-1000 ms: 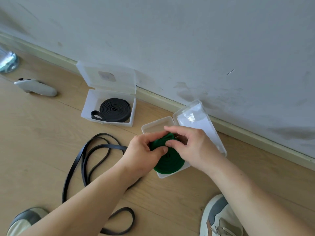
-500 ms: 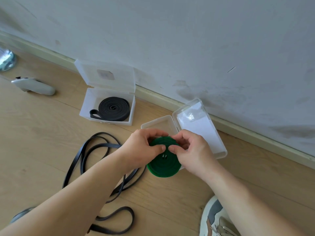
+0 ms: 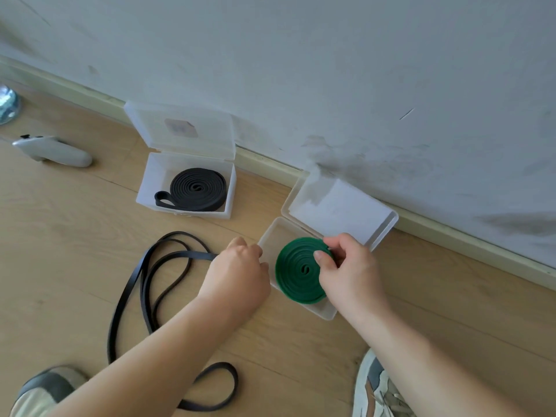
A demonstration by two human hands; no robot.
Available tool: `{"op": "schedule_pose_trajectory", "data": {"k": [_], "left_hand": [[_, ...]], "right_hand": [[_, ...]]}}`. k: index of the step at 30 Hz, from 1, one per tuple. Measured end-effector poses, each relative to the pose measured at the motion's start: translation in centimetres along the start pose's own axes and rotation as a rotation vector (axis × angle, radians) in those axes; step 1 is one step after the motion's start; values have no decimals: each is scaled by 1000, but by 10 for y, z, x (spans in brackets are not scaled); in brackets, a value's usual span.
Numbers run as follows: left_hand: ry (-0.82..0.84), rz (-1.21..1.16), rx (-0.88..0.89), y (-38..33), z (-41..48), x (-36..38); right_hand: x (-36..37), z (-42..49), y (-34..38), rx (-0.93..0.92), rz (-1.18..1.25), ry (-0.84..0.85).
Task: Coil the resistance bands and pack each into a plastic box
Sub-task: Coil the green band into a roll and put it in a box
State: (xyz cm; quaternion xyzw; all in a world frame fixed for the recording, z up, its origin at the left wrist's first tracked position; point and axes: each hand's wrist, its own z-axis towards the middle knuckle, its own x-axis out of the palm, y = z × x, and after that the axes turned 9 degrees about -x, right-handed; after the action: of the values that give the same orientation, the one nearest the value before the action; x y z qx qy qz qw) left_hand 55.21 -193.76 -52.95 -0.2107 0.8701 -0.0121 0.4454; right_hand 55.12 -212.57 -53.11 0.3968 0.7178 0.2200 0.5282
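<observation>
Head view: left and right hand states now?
Left hand: curled beside clear plastic box rim; grip cannot be told.
Right hand: pinches coiled green resistance band.

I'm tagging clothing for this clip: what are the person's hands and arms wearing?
Nothing visible. The left hand and right hand are bare: no gloves, rings or watch. Both forearms are uncovered up to the frame's edge, no sleeve in view.
</observation>
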Motion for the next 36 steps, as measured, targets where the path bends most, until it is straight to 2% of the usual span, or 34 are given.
{"op": "schedule_pose_trajectory", "data": {"k": [4,8,11,14,17,18,20,23,26,30,34,36], "left_hand": [[26,-92,-68,1,-7,4],[44,-209,-129,0,-15,12],[85,-223,-129,-9,-23,20],[74,-17,-42,-13,-29,18],[-140,95,225,-13,-28,14],[-132,77,313,-15,-27,15],[-15,69,413,-21,-24,22],[63,182,412,-29,-17,36],[121,198,362,-33,-10,44],[195,27,344,-39,-3,47],[167,8,384,-33,-7,61],[135,20,417,-29,-15,68]], "right_hand": [[-3,-7,-10,2,25,-14],[-14,-8,-14,53,142,-177],[-11,-9,-14,31,73,-183],[-5,-8,-19,74,4,-130],[-2,-3,-22,117,-47,-82],[-2,-2,-22,120,-56,-70],[2,-2,-22,113,-86,-63],[10,-1,-26,89,-137,-85],[15,-2,-29,63,-180,-107],[16,-2,-26,104,-176,-90],[5,6,-17,116,-303,50],[-1,12,-15,95,-491,137]]}}
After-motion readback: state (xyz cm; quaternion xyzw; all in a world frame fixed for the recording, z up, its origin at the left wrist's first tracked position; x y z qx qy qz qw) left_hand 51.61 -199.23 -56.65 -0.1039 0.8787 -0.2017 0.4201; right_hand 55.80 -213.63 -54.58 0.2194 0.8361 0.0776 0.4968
